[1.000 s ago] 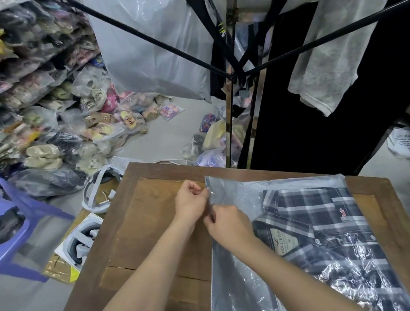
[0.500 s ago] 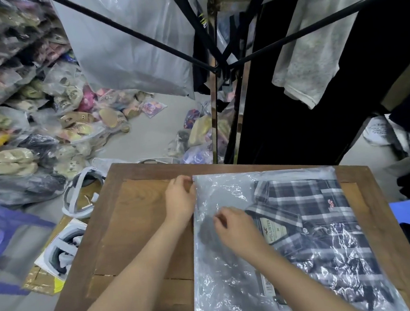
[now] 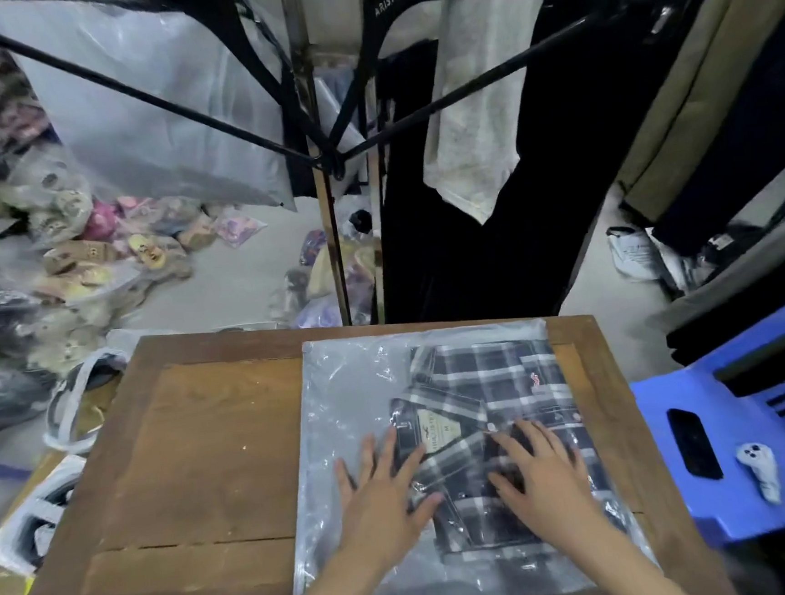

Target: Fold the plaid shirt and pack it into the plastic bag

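The folded plaid shirt (image 3: 493,383), dark with white checks and a cream neck label, lies inside the clear plastic bag (image 3: 342,396) flat on the wooden table (image 3: 195,457). My left hand (image 3: 379,493) rests flat on the bag, fingers spread, over the shirt's left edge near the label. My right hand (image 3: 543,474) lies flat beside it on the shirt's middle, fingers also spread. Neither hand grips anything. The bag's left part holds no cloth.
A blue plastic stool (image 3: 744,437) with a black phone (image 3: 693,444) and a small grey controller (image 3: 760,469) stands right of the table. A clothes rack (image 3: 321,151) with hanging garments rises behind. Bagged goods (image 3: 45,261) pile on the floor to the left.
Both hands left the bag's left edge and moved right and nearer, now pressing flat on the shirt. The view swung to the right.
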